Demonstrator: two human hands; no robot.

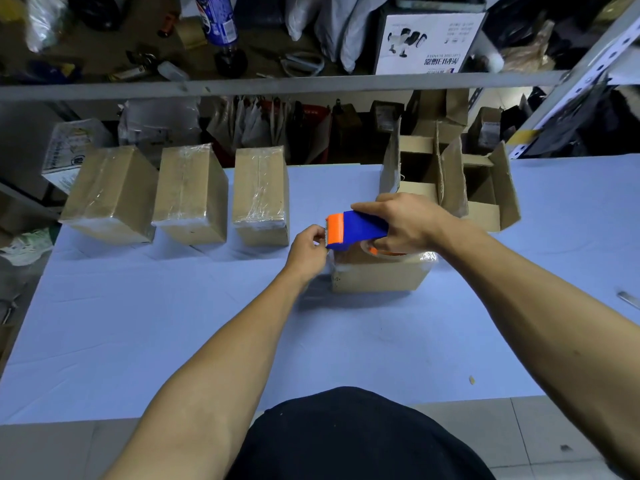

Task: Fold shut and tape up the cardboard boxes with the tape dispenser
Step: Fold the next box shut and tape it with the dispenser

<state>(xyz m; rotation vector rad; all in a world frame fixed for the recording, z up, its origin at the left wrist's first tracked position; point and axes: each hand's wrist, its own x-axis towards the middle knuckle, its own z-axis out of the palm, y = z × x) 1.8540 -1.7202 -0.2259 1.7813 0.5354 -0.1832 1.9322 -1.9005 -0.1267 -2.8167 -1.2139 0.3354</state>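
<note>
- The desk (138, 323), covered in pale blue, fills the middle and lower frame.
- A shelf (277, 85) crosses the top of the frame, cluttered with a bottle (216, 19), scissors (301, 63) and a white carton (429, 43).
- Three taped boxes (192, 195) stand in a row at the upper left of the desk, shiny tape over their tops.
- Two open boxes (450, 181) sit at the upper right, flaps up, touching each other.
- A shut box (377, 275) lies at centre frame, below the hands, with film-like tape at its top edges.
- The right hand (405, 223) grips the blue and orange dispenser (356, 230), fingers curled round its body, just above the shut box.
- The left hand (308, 251) pinches at the dispenser's orange toothed end; the tape itself is too clear to make out there.
- A small metal item (628, 299) lies at the right edge.
</note>
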